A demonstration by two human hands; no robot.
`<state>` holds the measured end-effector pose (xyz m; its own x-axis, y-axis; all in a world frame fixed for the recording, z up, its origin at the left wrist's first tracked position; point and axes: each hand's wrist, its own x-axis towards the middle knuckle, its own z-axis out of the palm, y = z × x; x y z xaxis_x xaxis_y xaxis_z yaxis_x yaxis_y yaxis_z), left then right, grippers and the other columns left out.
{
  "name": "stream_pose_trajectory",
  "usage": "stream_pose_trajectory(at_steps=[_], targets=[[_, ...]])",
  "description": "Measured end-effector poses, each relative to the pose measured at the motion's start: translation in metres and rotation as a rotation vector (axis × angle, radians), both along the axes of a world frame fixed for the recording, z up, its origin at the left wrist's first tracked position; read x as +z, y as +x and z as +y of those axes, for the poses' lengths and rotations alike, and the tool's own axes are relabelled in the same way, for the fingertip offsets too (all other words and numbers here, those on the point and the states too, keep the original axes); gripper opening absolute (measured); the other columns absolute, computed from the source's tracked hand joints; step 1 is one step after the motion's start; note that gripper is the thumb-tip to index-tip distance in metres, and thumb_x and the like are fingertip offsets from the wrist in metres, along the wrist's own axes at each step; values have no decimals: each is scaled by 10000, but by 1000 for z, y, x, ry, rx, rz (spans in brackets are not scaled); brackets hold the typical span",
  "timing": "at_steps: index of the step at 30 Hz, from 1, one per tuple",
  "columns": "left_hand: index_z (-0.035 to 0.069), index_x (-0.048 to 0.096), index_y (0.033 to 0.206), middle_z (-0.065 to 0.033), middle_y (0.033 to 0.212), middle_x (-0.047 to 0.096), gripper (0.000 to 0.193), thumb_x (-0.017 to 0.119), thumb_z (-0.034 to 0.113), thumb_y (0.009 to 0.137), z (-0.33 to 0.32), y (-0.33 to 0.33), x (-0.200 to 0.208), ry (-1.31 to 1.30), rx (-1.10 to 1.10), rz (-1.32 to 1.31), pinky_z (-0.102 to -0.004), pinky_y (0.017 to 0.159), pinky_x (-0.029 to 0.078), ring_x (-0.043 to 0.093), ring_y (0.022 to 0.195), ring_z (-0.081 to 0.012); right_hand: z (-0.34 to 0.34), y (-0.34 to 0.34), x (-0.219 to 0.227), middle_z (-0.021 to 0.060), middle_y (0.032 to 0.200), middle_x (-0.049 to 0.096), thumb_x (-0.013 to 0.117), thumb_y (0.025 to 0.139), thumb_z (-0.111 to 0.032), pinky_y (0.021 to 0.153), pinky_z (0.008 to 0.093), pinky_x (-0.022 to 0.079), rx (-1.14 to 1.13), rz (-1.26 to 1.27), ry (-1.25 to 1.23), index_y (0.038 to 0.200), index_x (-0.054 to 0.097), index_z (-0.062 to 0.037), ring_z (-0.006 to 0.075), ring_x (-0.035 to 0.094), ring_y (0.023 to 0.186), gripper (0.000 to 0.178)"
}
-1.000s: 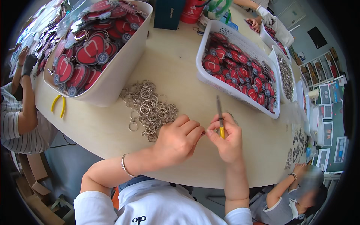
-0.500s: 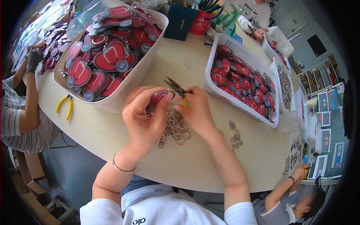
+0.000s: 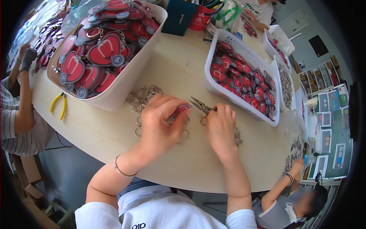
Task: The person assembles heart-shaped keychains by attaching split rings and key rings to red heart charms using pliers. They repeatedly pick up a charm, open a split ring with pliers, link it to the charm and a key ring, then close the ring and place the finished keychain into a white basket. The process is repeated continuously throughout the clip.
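Note:
My left hand point(image 3: 162, 124) is closed around a red keychain tag point(image 3: 182, 108), its edge showing between thumb and fingers; most of the tag is hidden. My right hand point(image 3: 223, 129) grips long-nose pliers point(image 3: 201, 105) with dark jaws and yellow handles. The jaws point up and left, close to the tag but apart from it. A small metal ring point(image 3: 203, 121) shows beside my right fingers; I cannot tell whether it is held or lies on the table. Behind and under my left hand lies a pile of metal key rings point(image 3: 145, 96).
A white tub point(image 3: 114, 100) heaped with red keychains stands at left, near yellow-handled pliers point(image 3: 59, 107). On the right a white basket point(image 3: 244, 108) holds more red tags. Small metal fittings point(image 3: 238, 136) lie on the table point(image 3: 179, 68). Co-workers sit around it.
Both hands have shifted right and slightly nearer, uncovering more of the key ring pile. The tag has turned more edge-on in my left hand. My head view has shifted a little.

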<state>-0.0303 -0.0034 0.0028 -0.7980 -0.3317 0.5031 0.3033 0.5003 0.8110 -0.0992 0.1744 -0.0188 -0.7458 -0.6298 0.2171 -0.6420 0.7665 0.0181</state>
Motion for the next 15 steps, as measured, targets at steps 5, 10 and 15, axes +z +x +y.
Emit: stream_pose_trajectory(at_steps=[5,10,15], targets=[[-4,674,808,-84,739,636,122,725,-40,703,17,1,-8,-29,-72,-23,-299,585,445,545,694,-213,26,9,3,136,977,551,663,707,-44,851,405,398,-80,-131,-74,782,633,31,288,505,960,110],[8,673,802,-79,751,644,128,725,-38,694,27,1,-22,-69,-167,-57,-317,591,451,545,689,-230,34,9,17,133,995,566,683,679,-28,844,406,433,-57,-257,-327,782,615,42,299,533,952,142],[22,667,790,-77,733,629,144,731,-36,675,34,5,-27,-125,-227,-57,-335,582,449,540,681,-242,35,15,37,122,1003,563,708,651,7,831,402,430,-28,-249,-464,776,598,29,294,538,966,168]])
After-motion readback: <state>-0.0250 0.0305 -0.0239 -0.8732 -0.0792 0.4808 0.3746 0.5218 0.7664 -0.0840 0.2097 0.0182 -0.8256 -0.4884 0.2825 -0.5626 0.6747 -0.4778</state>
